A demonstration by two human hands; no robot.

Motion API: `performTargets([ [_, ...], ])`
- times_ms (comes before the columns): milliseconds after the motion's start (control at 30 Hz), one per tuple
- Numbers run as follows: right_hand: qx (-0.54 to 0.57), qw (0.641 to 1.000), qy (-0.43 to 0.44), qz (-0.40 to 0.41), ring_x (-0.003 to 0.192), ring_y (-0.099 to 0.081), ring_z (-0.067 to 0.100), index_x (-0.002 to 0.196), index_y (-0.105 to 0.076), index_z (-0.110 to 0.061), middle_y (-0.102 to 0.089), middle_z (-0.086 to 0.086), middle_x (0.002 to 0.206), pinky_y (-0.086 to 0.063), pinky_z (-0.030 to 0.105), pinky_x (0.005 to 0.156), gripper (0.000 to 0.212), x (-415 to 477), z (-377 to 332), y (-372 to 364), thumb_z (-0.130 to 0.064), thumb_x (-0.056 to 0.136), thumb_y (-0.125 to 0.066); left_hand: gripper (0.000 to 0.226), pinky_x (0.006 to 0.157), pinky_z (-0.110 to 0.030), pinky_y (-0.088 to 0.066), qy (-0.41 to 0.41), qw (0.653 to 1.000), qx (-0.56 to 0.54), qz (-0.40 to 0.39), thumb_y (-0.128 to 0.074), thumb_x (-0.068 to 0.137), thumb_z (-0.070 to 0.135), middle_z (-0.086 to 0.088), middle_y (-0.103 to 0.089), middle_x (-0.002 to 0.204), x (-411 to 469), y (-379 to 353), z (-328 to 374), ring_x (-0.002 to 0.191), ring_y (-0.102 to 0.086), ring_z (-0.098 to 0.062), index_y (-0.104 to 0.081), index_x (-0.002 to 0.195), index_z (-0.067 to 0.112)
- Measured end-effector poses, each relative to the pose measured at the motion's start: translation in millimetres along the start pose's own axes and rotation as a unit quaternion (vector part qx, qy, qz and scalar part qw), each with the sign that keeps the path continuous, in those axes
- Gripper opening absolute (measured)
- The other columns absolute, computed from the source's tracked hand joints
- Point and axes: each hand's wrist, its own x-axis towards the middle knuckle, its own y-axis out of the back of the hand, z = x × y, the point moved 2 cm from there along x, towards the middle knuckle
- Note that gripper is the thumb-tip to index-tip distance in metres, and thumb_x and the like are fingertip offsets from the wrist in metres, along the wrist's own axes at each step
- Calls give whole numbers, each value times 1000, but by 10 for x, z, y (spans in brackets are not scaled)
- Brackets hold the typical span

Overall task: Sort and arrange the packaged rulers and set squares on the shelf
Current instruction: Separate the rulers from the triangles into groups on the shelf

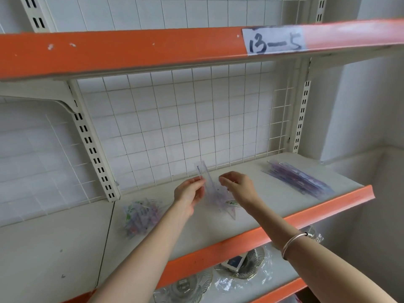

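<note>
My left hand (190, 193) pinches a clear packet (202, 171) near its far end, holding it tilted above the middle of the shelf (273, 197). My right hand (238, 186) hovers just beside it, fingers curled; I cannot tell whether they touch the packet. The slick wrapper could slip from so light a pinch and drop into the loose heap (225, 204) beneath, mixing the kinds. I count three groups: a jumbled heap (140, 215) on the left, the middle one, and a purple stack (299, 180) far right. Single packets are too blurred to count.

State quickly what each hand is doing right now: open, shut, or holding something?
Left hand: pinches the clear ruler packet.
Right hand: fingers curled beside it; grip unclear.
</note>
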Motion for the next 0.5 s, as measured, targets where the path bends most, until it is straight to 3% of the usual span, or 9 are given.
performTargets([
  [133, 65, 997, -29, -16, 64, -59, 16, 85, -67, -18, -70, 6, 73, -48, 30, 68, 11, -45, -75, -8, -8, 80, -67, 15, 56, -16, -55, 7, 999, -6, -30, -67, 82, -8, -6, -63, 72, 31, -110, 14, 65, -59, -13, -62, 79, 6],
  [200, 59, 998, -27, -4, 58, -58, 12, 93, -66, -16, -68, 5, 72, -47, 24, 61, 19, -67, -78, 11, -4, 78, -69, 13, 57, -17, -56, -5, 999, 0, -42, -67, 82, -8, -8, -63, 74, 36, -155, 24, 62, -61, -13, -61, 80, 4],
  [333, -23, 999, 19, 37, 58, -52, 6, 101, -64, -20, -63, -4, 80, -42, 11, 51, 34, -133, -42, 94, -9, 72, -78, 12, 54, -16, -54, -24, 999, 9, -47, -68, 80, -9, -12, -63, 74, 54, -270, -30, 61, -62, -15, -61, 78, 1],
  [500, -96, 990, 46, 95, 61, -48, 11, 104, -67, -17, -62, -4, 85, -37, 13, 56, 33, -129, 83, 327, -9, 73, -76, 13, 57, -17, -56, -35, 997, 32, -60, -66, 82, -10, -13, -64, 75, 38, -504, -197, 63, -63, -17, -64, 79, 2],
])
